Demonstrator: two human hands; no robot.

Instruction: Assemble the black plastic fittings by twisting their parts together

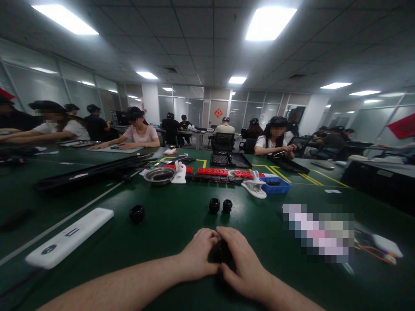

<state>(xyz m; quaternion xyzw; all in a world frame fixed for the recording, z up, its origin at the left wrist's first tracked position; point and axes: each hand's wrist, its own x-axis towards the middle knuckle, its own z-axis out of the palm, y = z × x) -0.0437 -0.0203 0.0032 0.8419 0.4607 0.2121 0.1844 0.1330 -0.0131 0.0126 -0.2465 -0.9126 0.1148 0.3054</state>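
Observation:
My left hand (200, 255) and my right hand (243, 263) meet near the front of the green table, curled around a dark object (221, 254). Most of that object is hidden between my palms and fingers, so its shape is unclear. Just beyond my fingertips, two small black ribbed round parts (214, 205) (227, 206) stand side by side. Another black round part (137, 213) sits farther left.
On the green table (168, 207) are a white power strip (69, 237) at left, a metal bowl (159, 175), red blocks (212, 172), white clamps (254, 185), a blue bin (276, 185) and black trays. Several people sit farther back.

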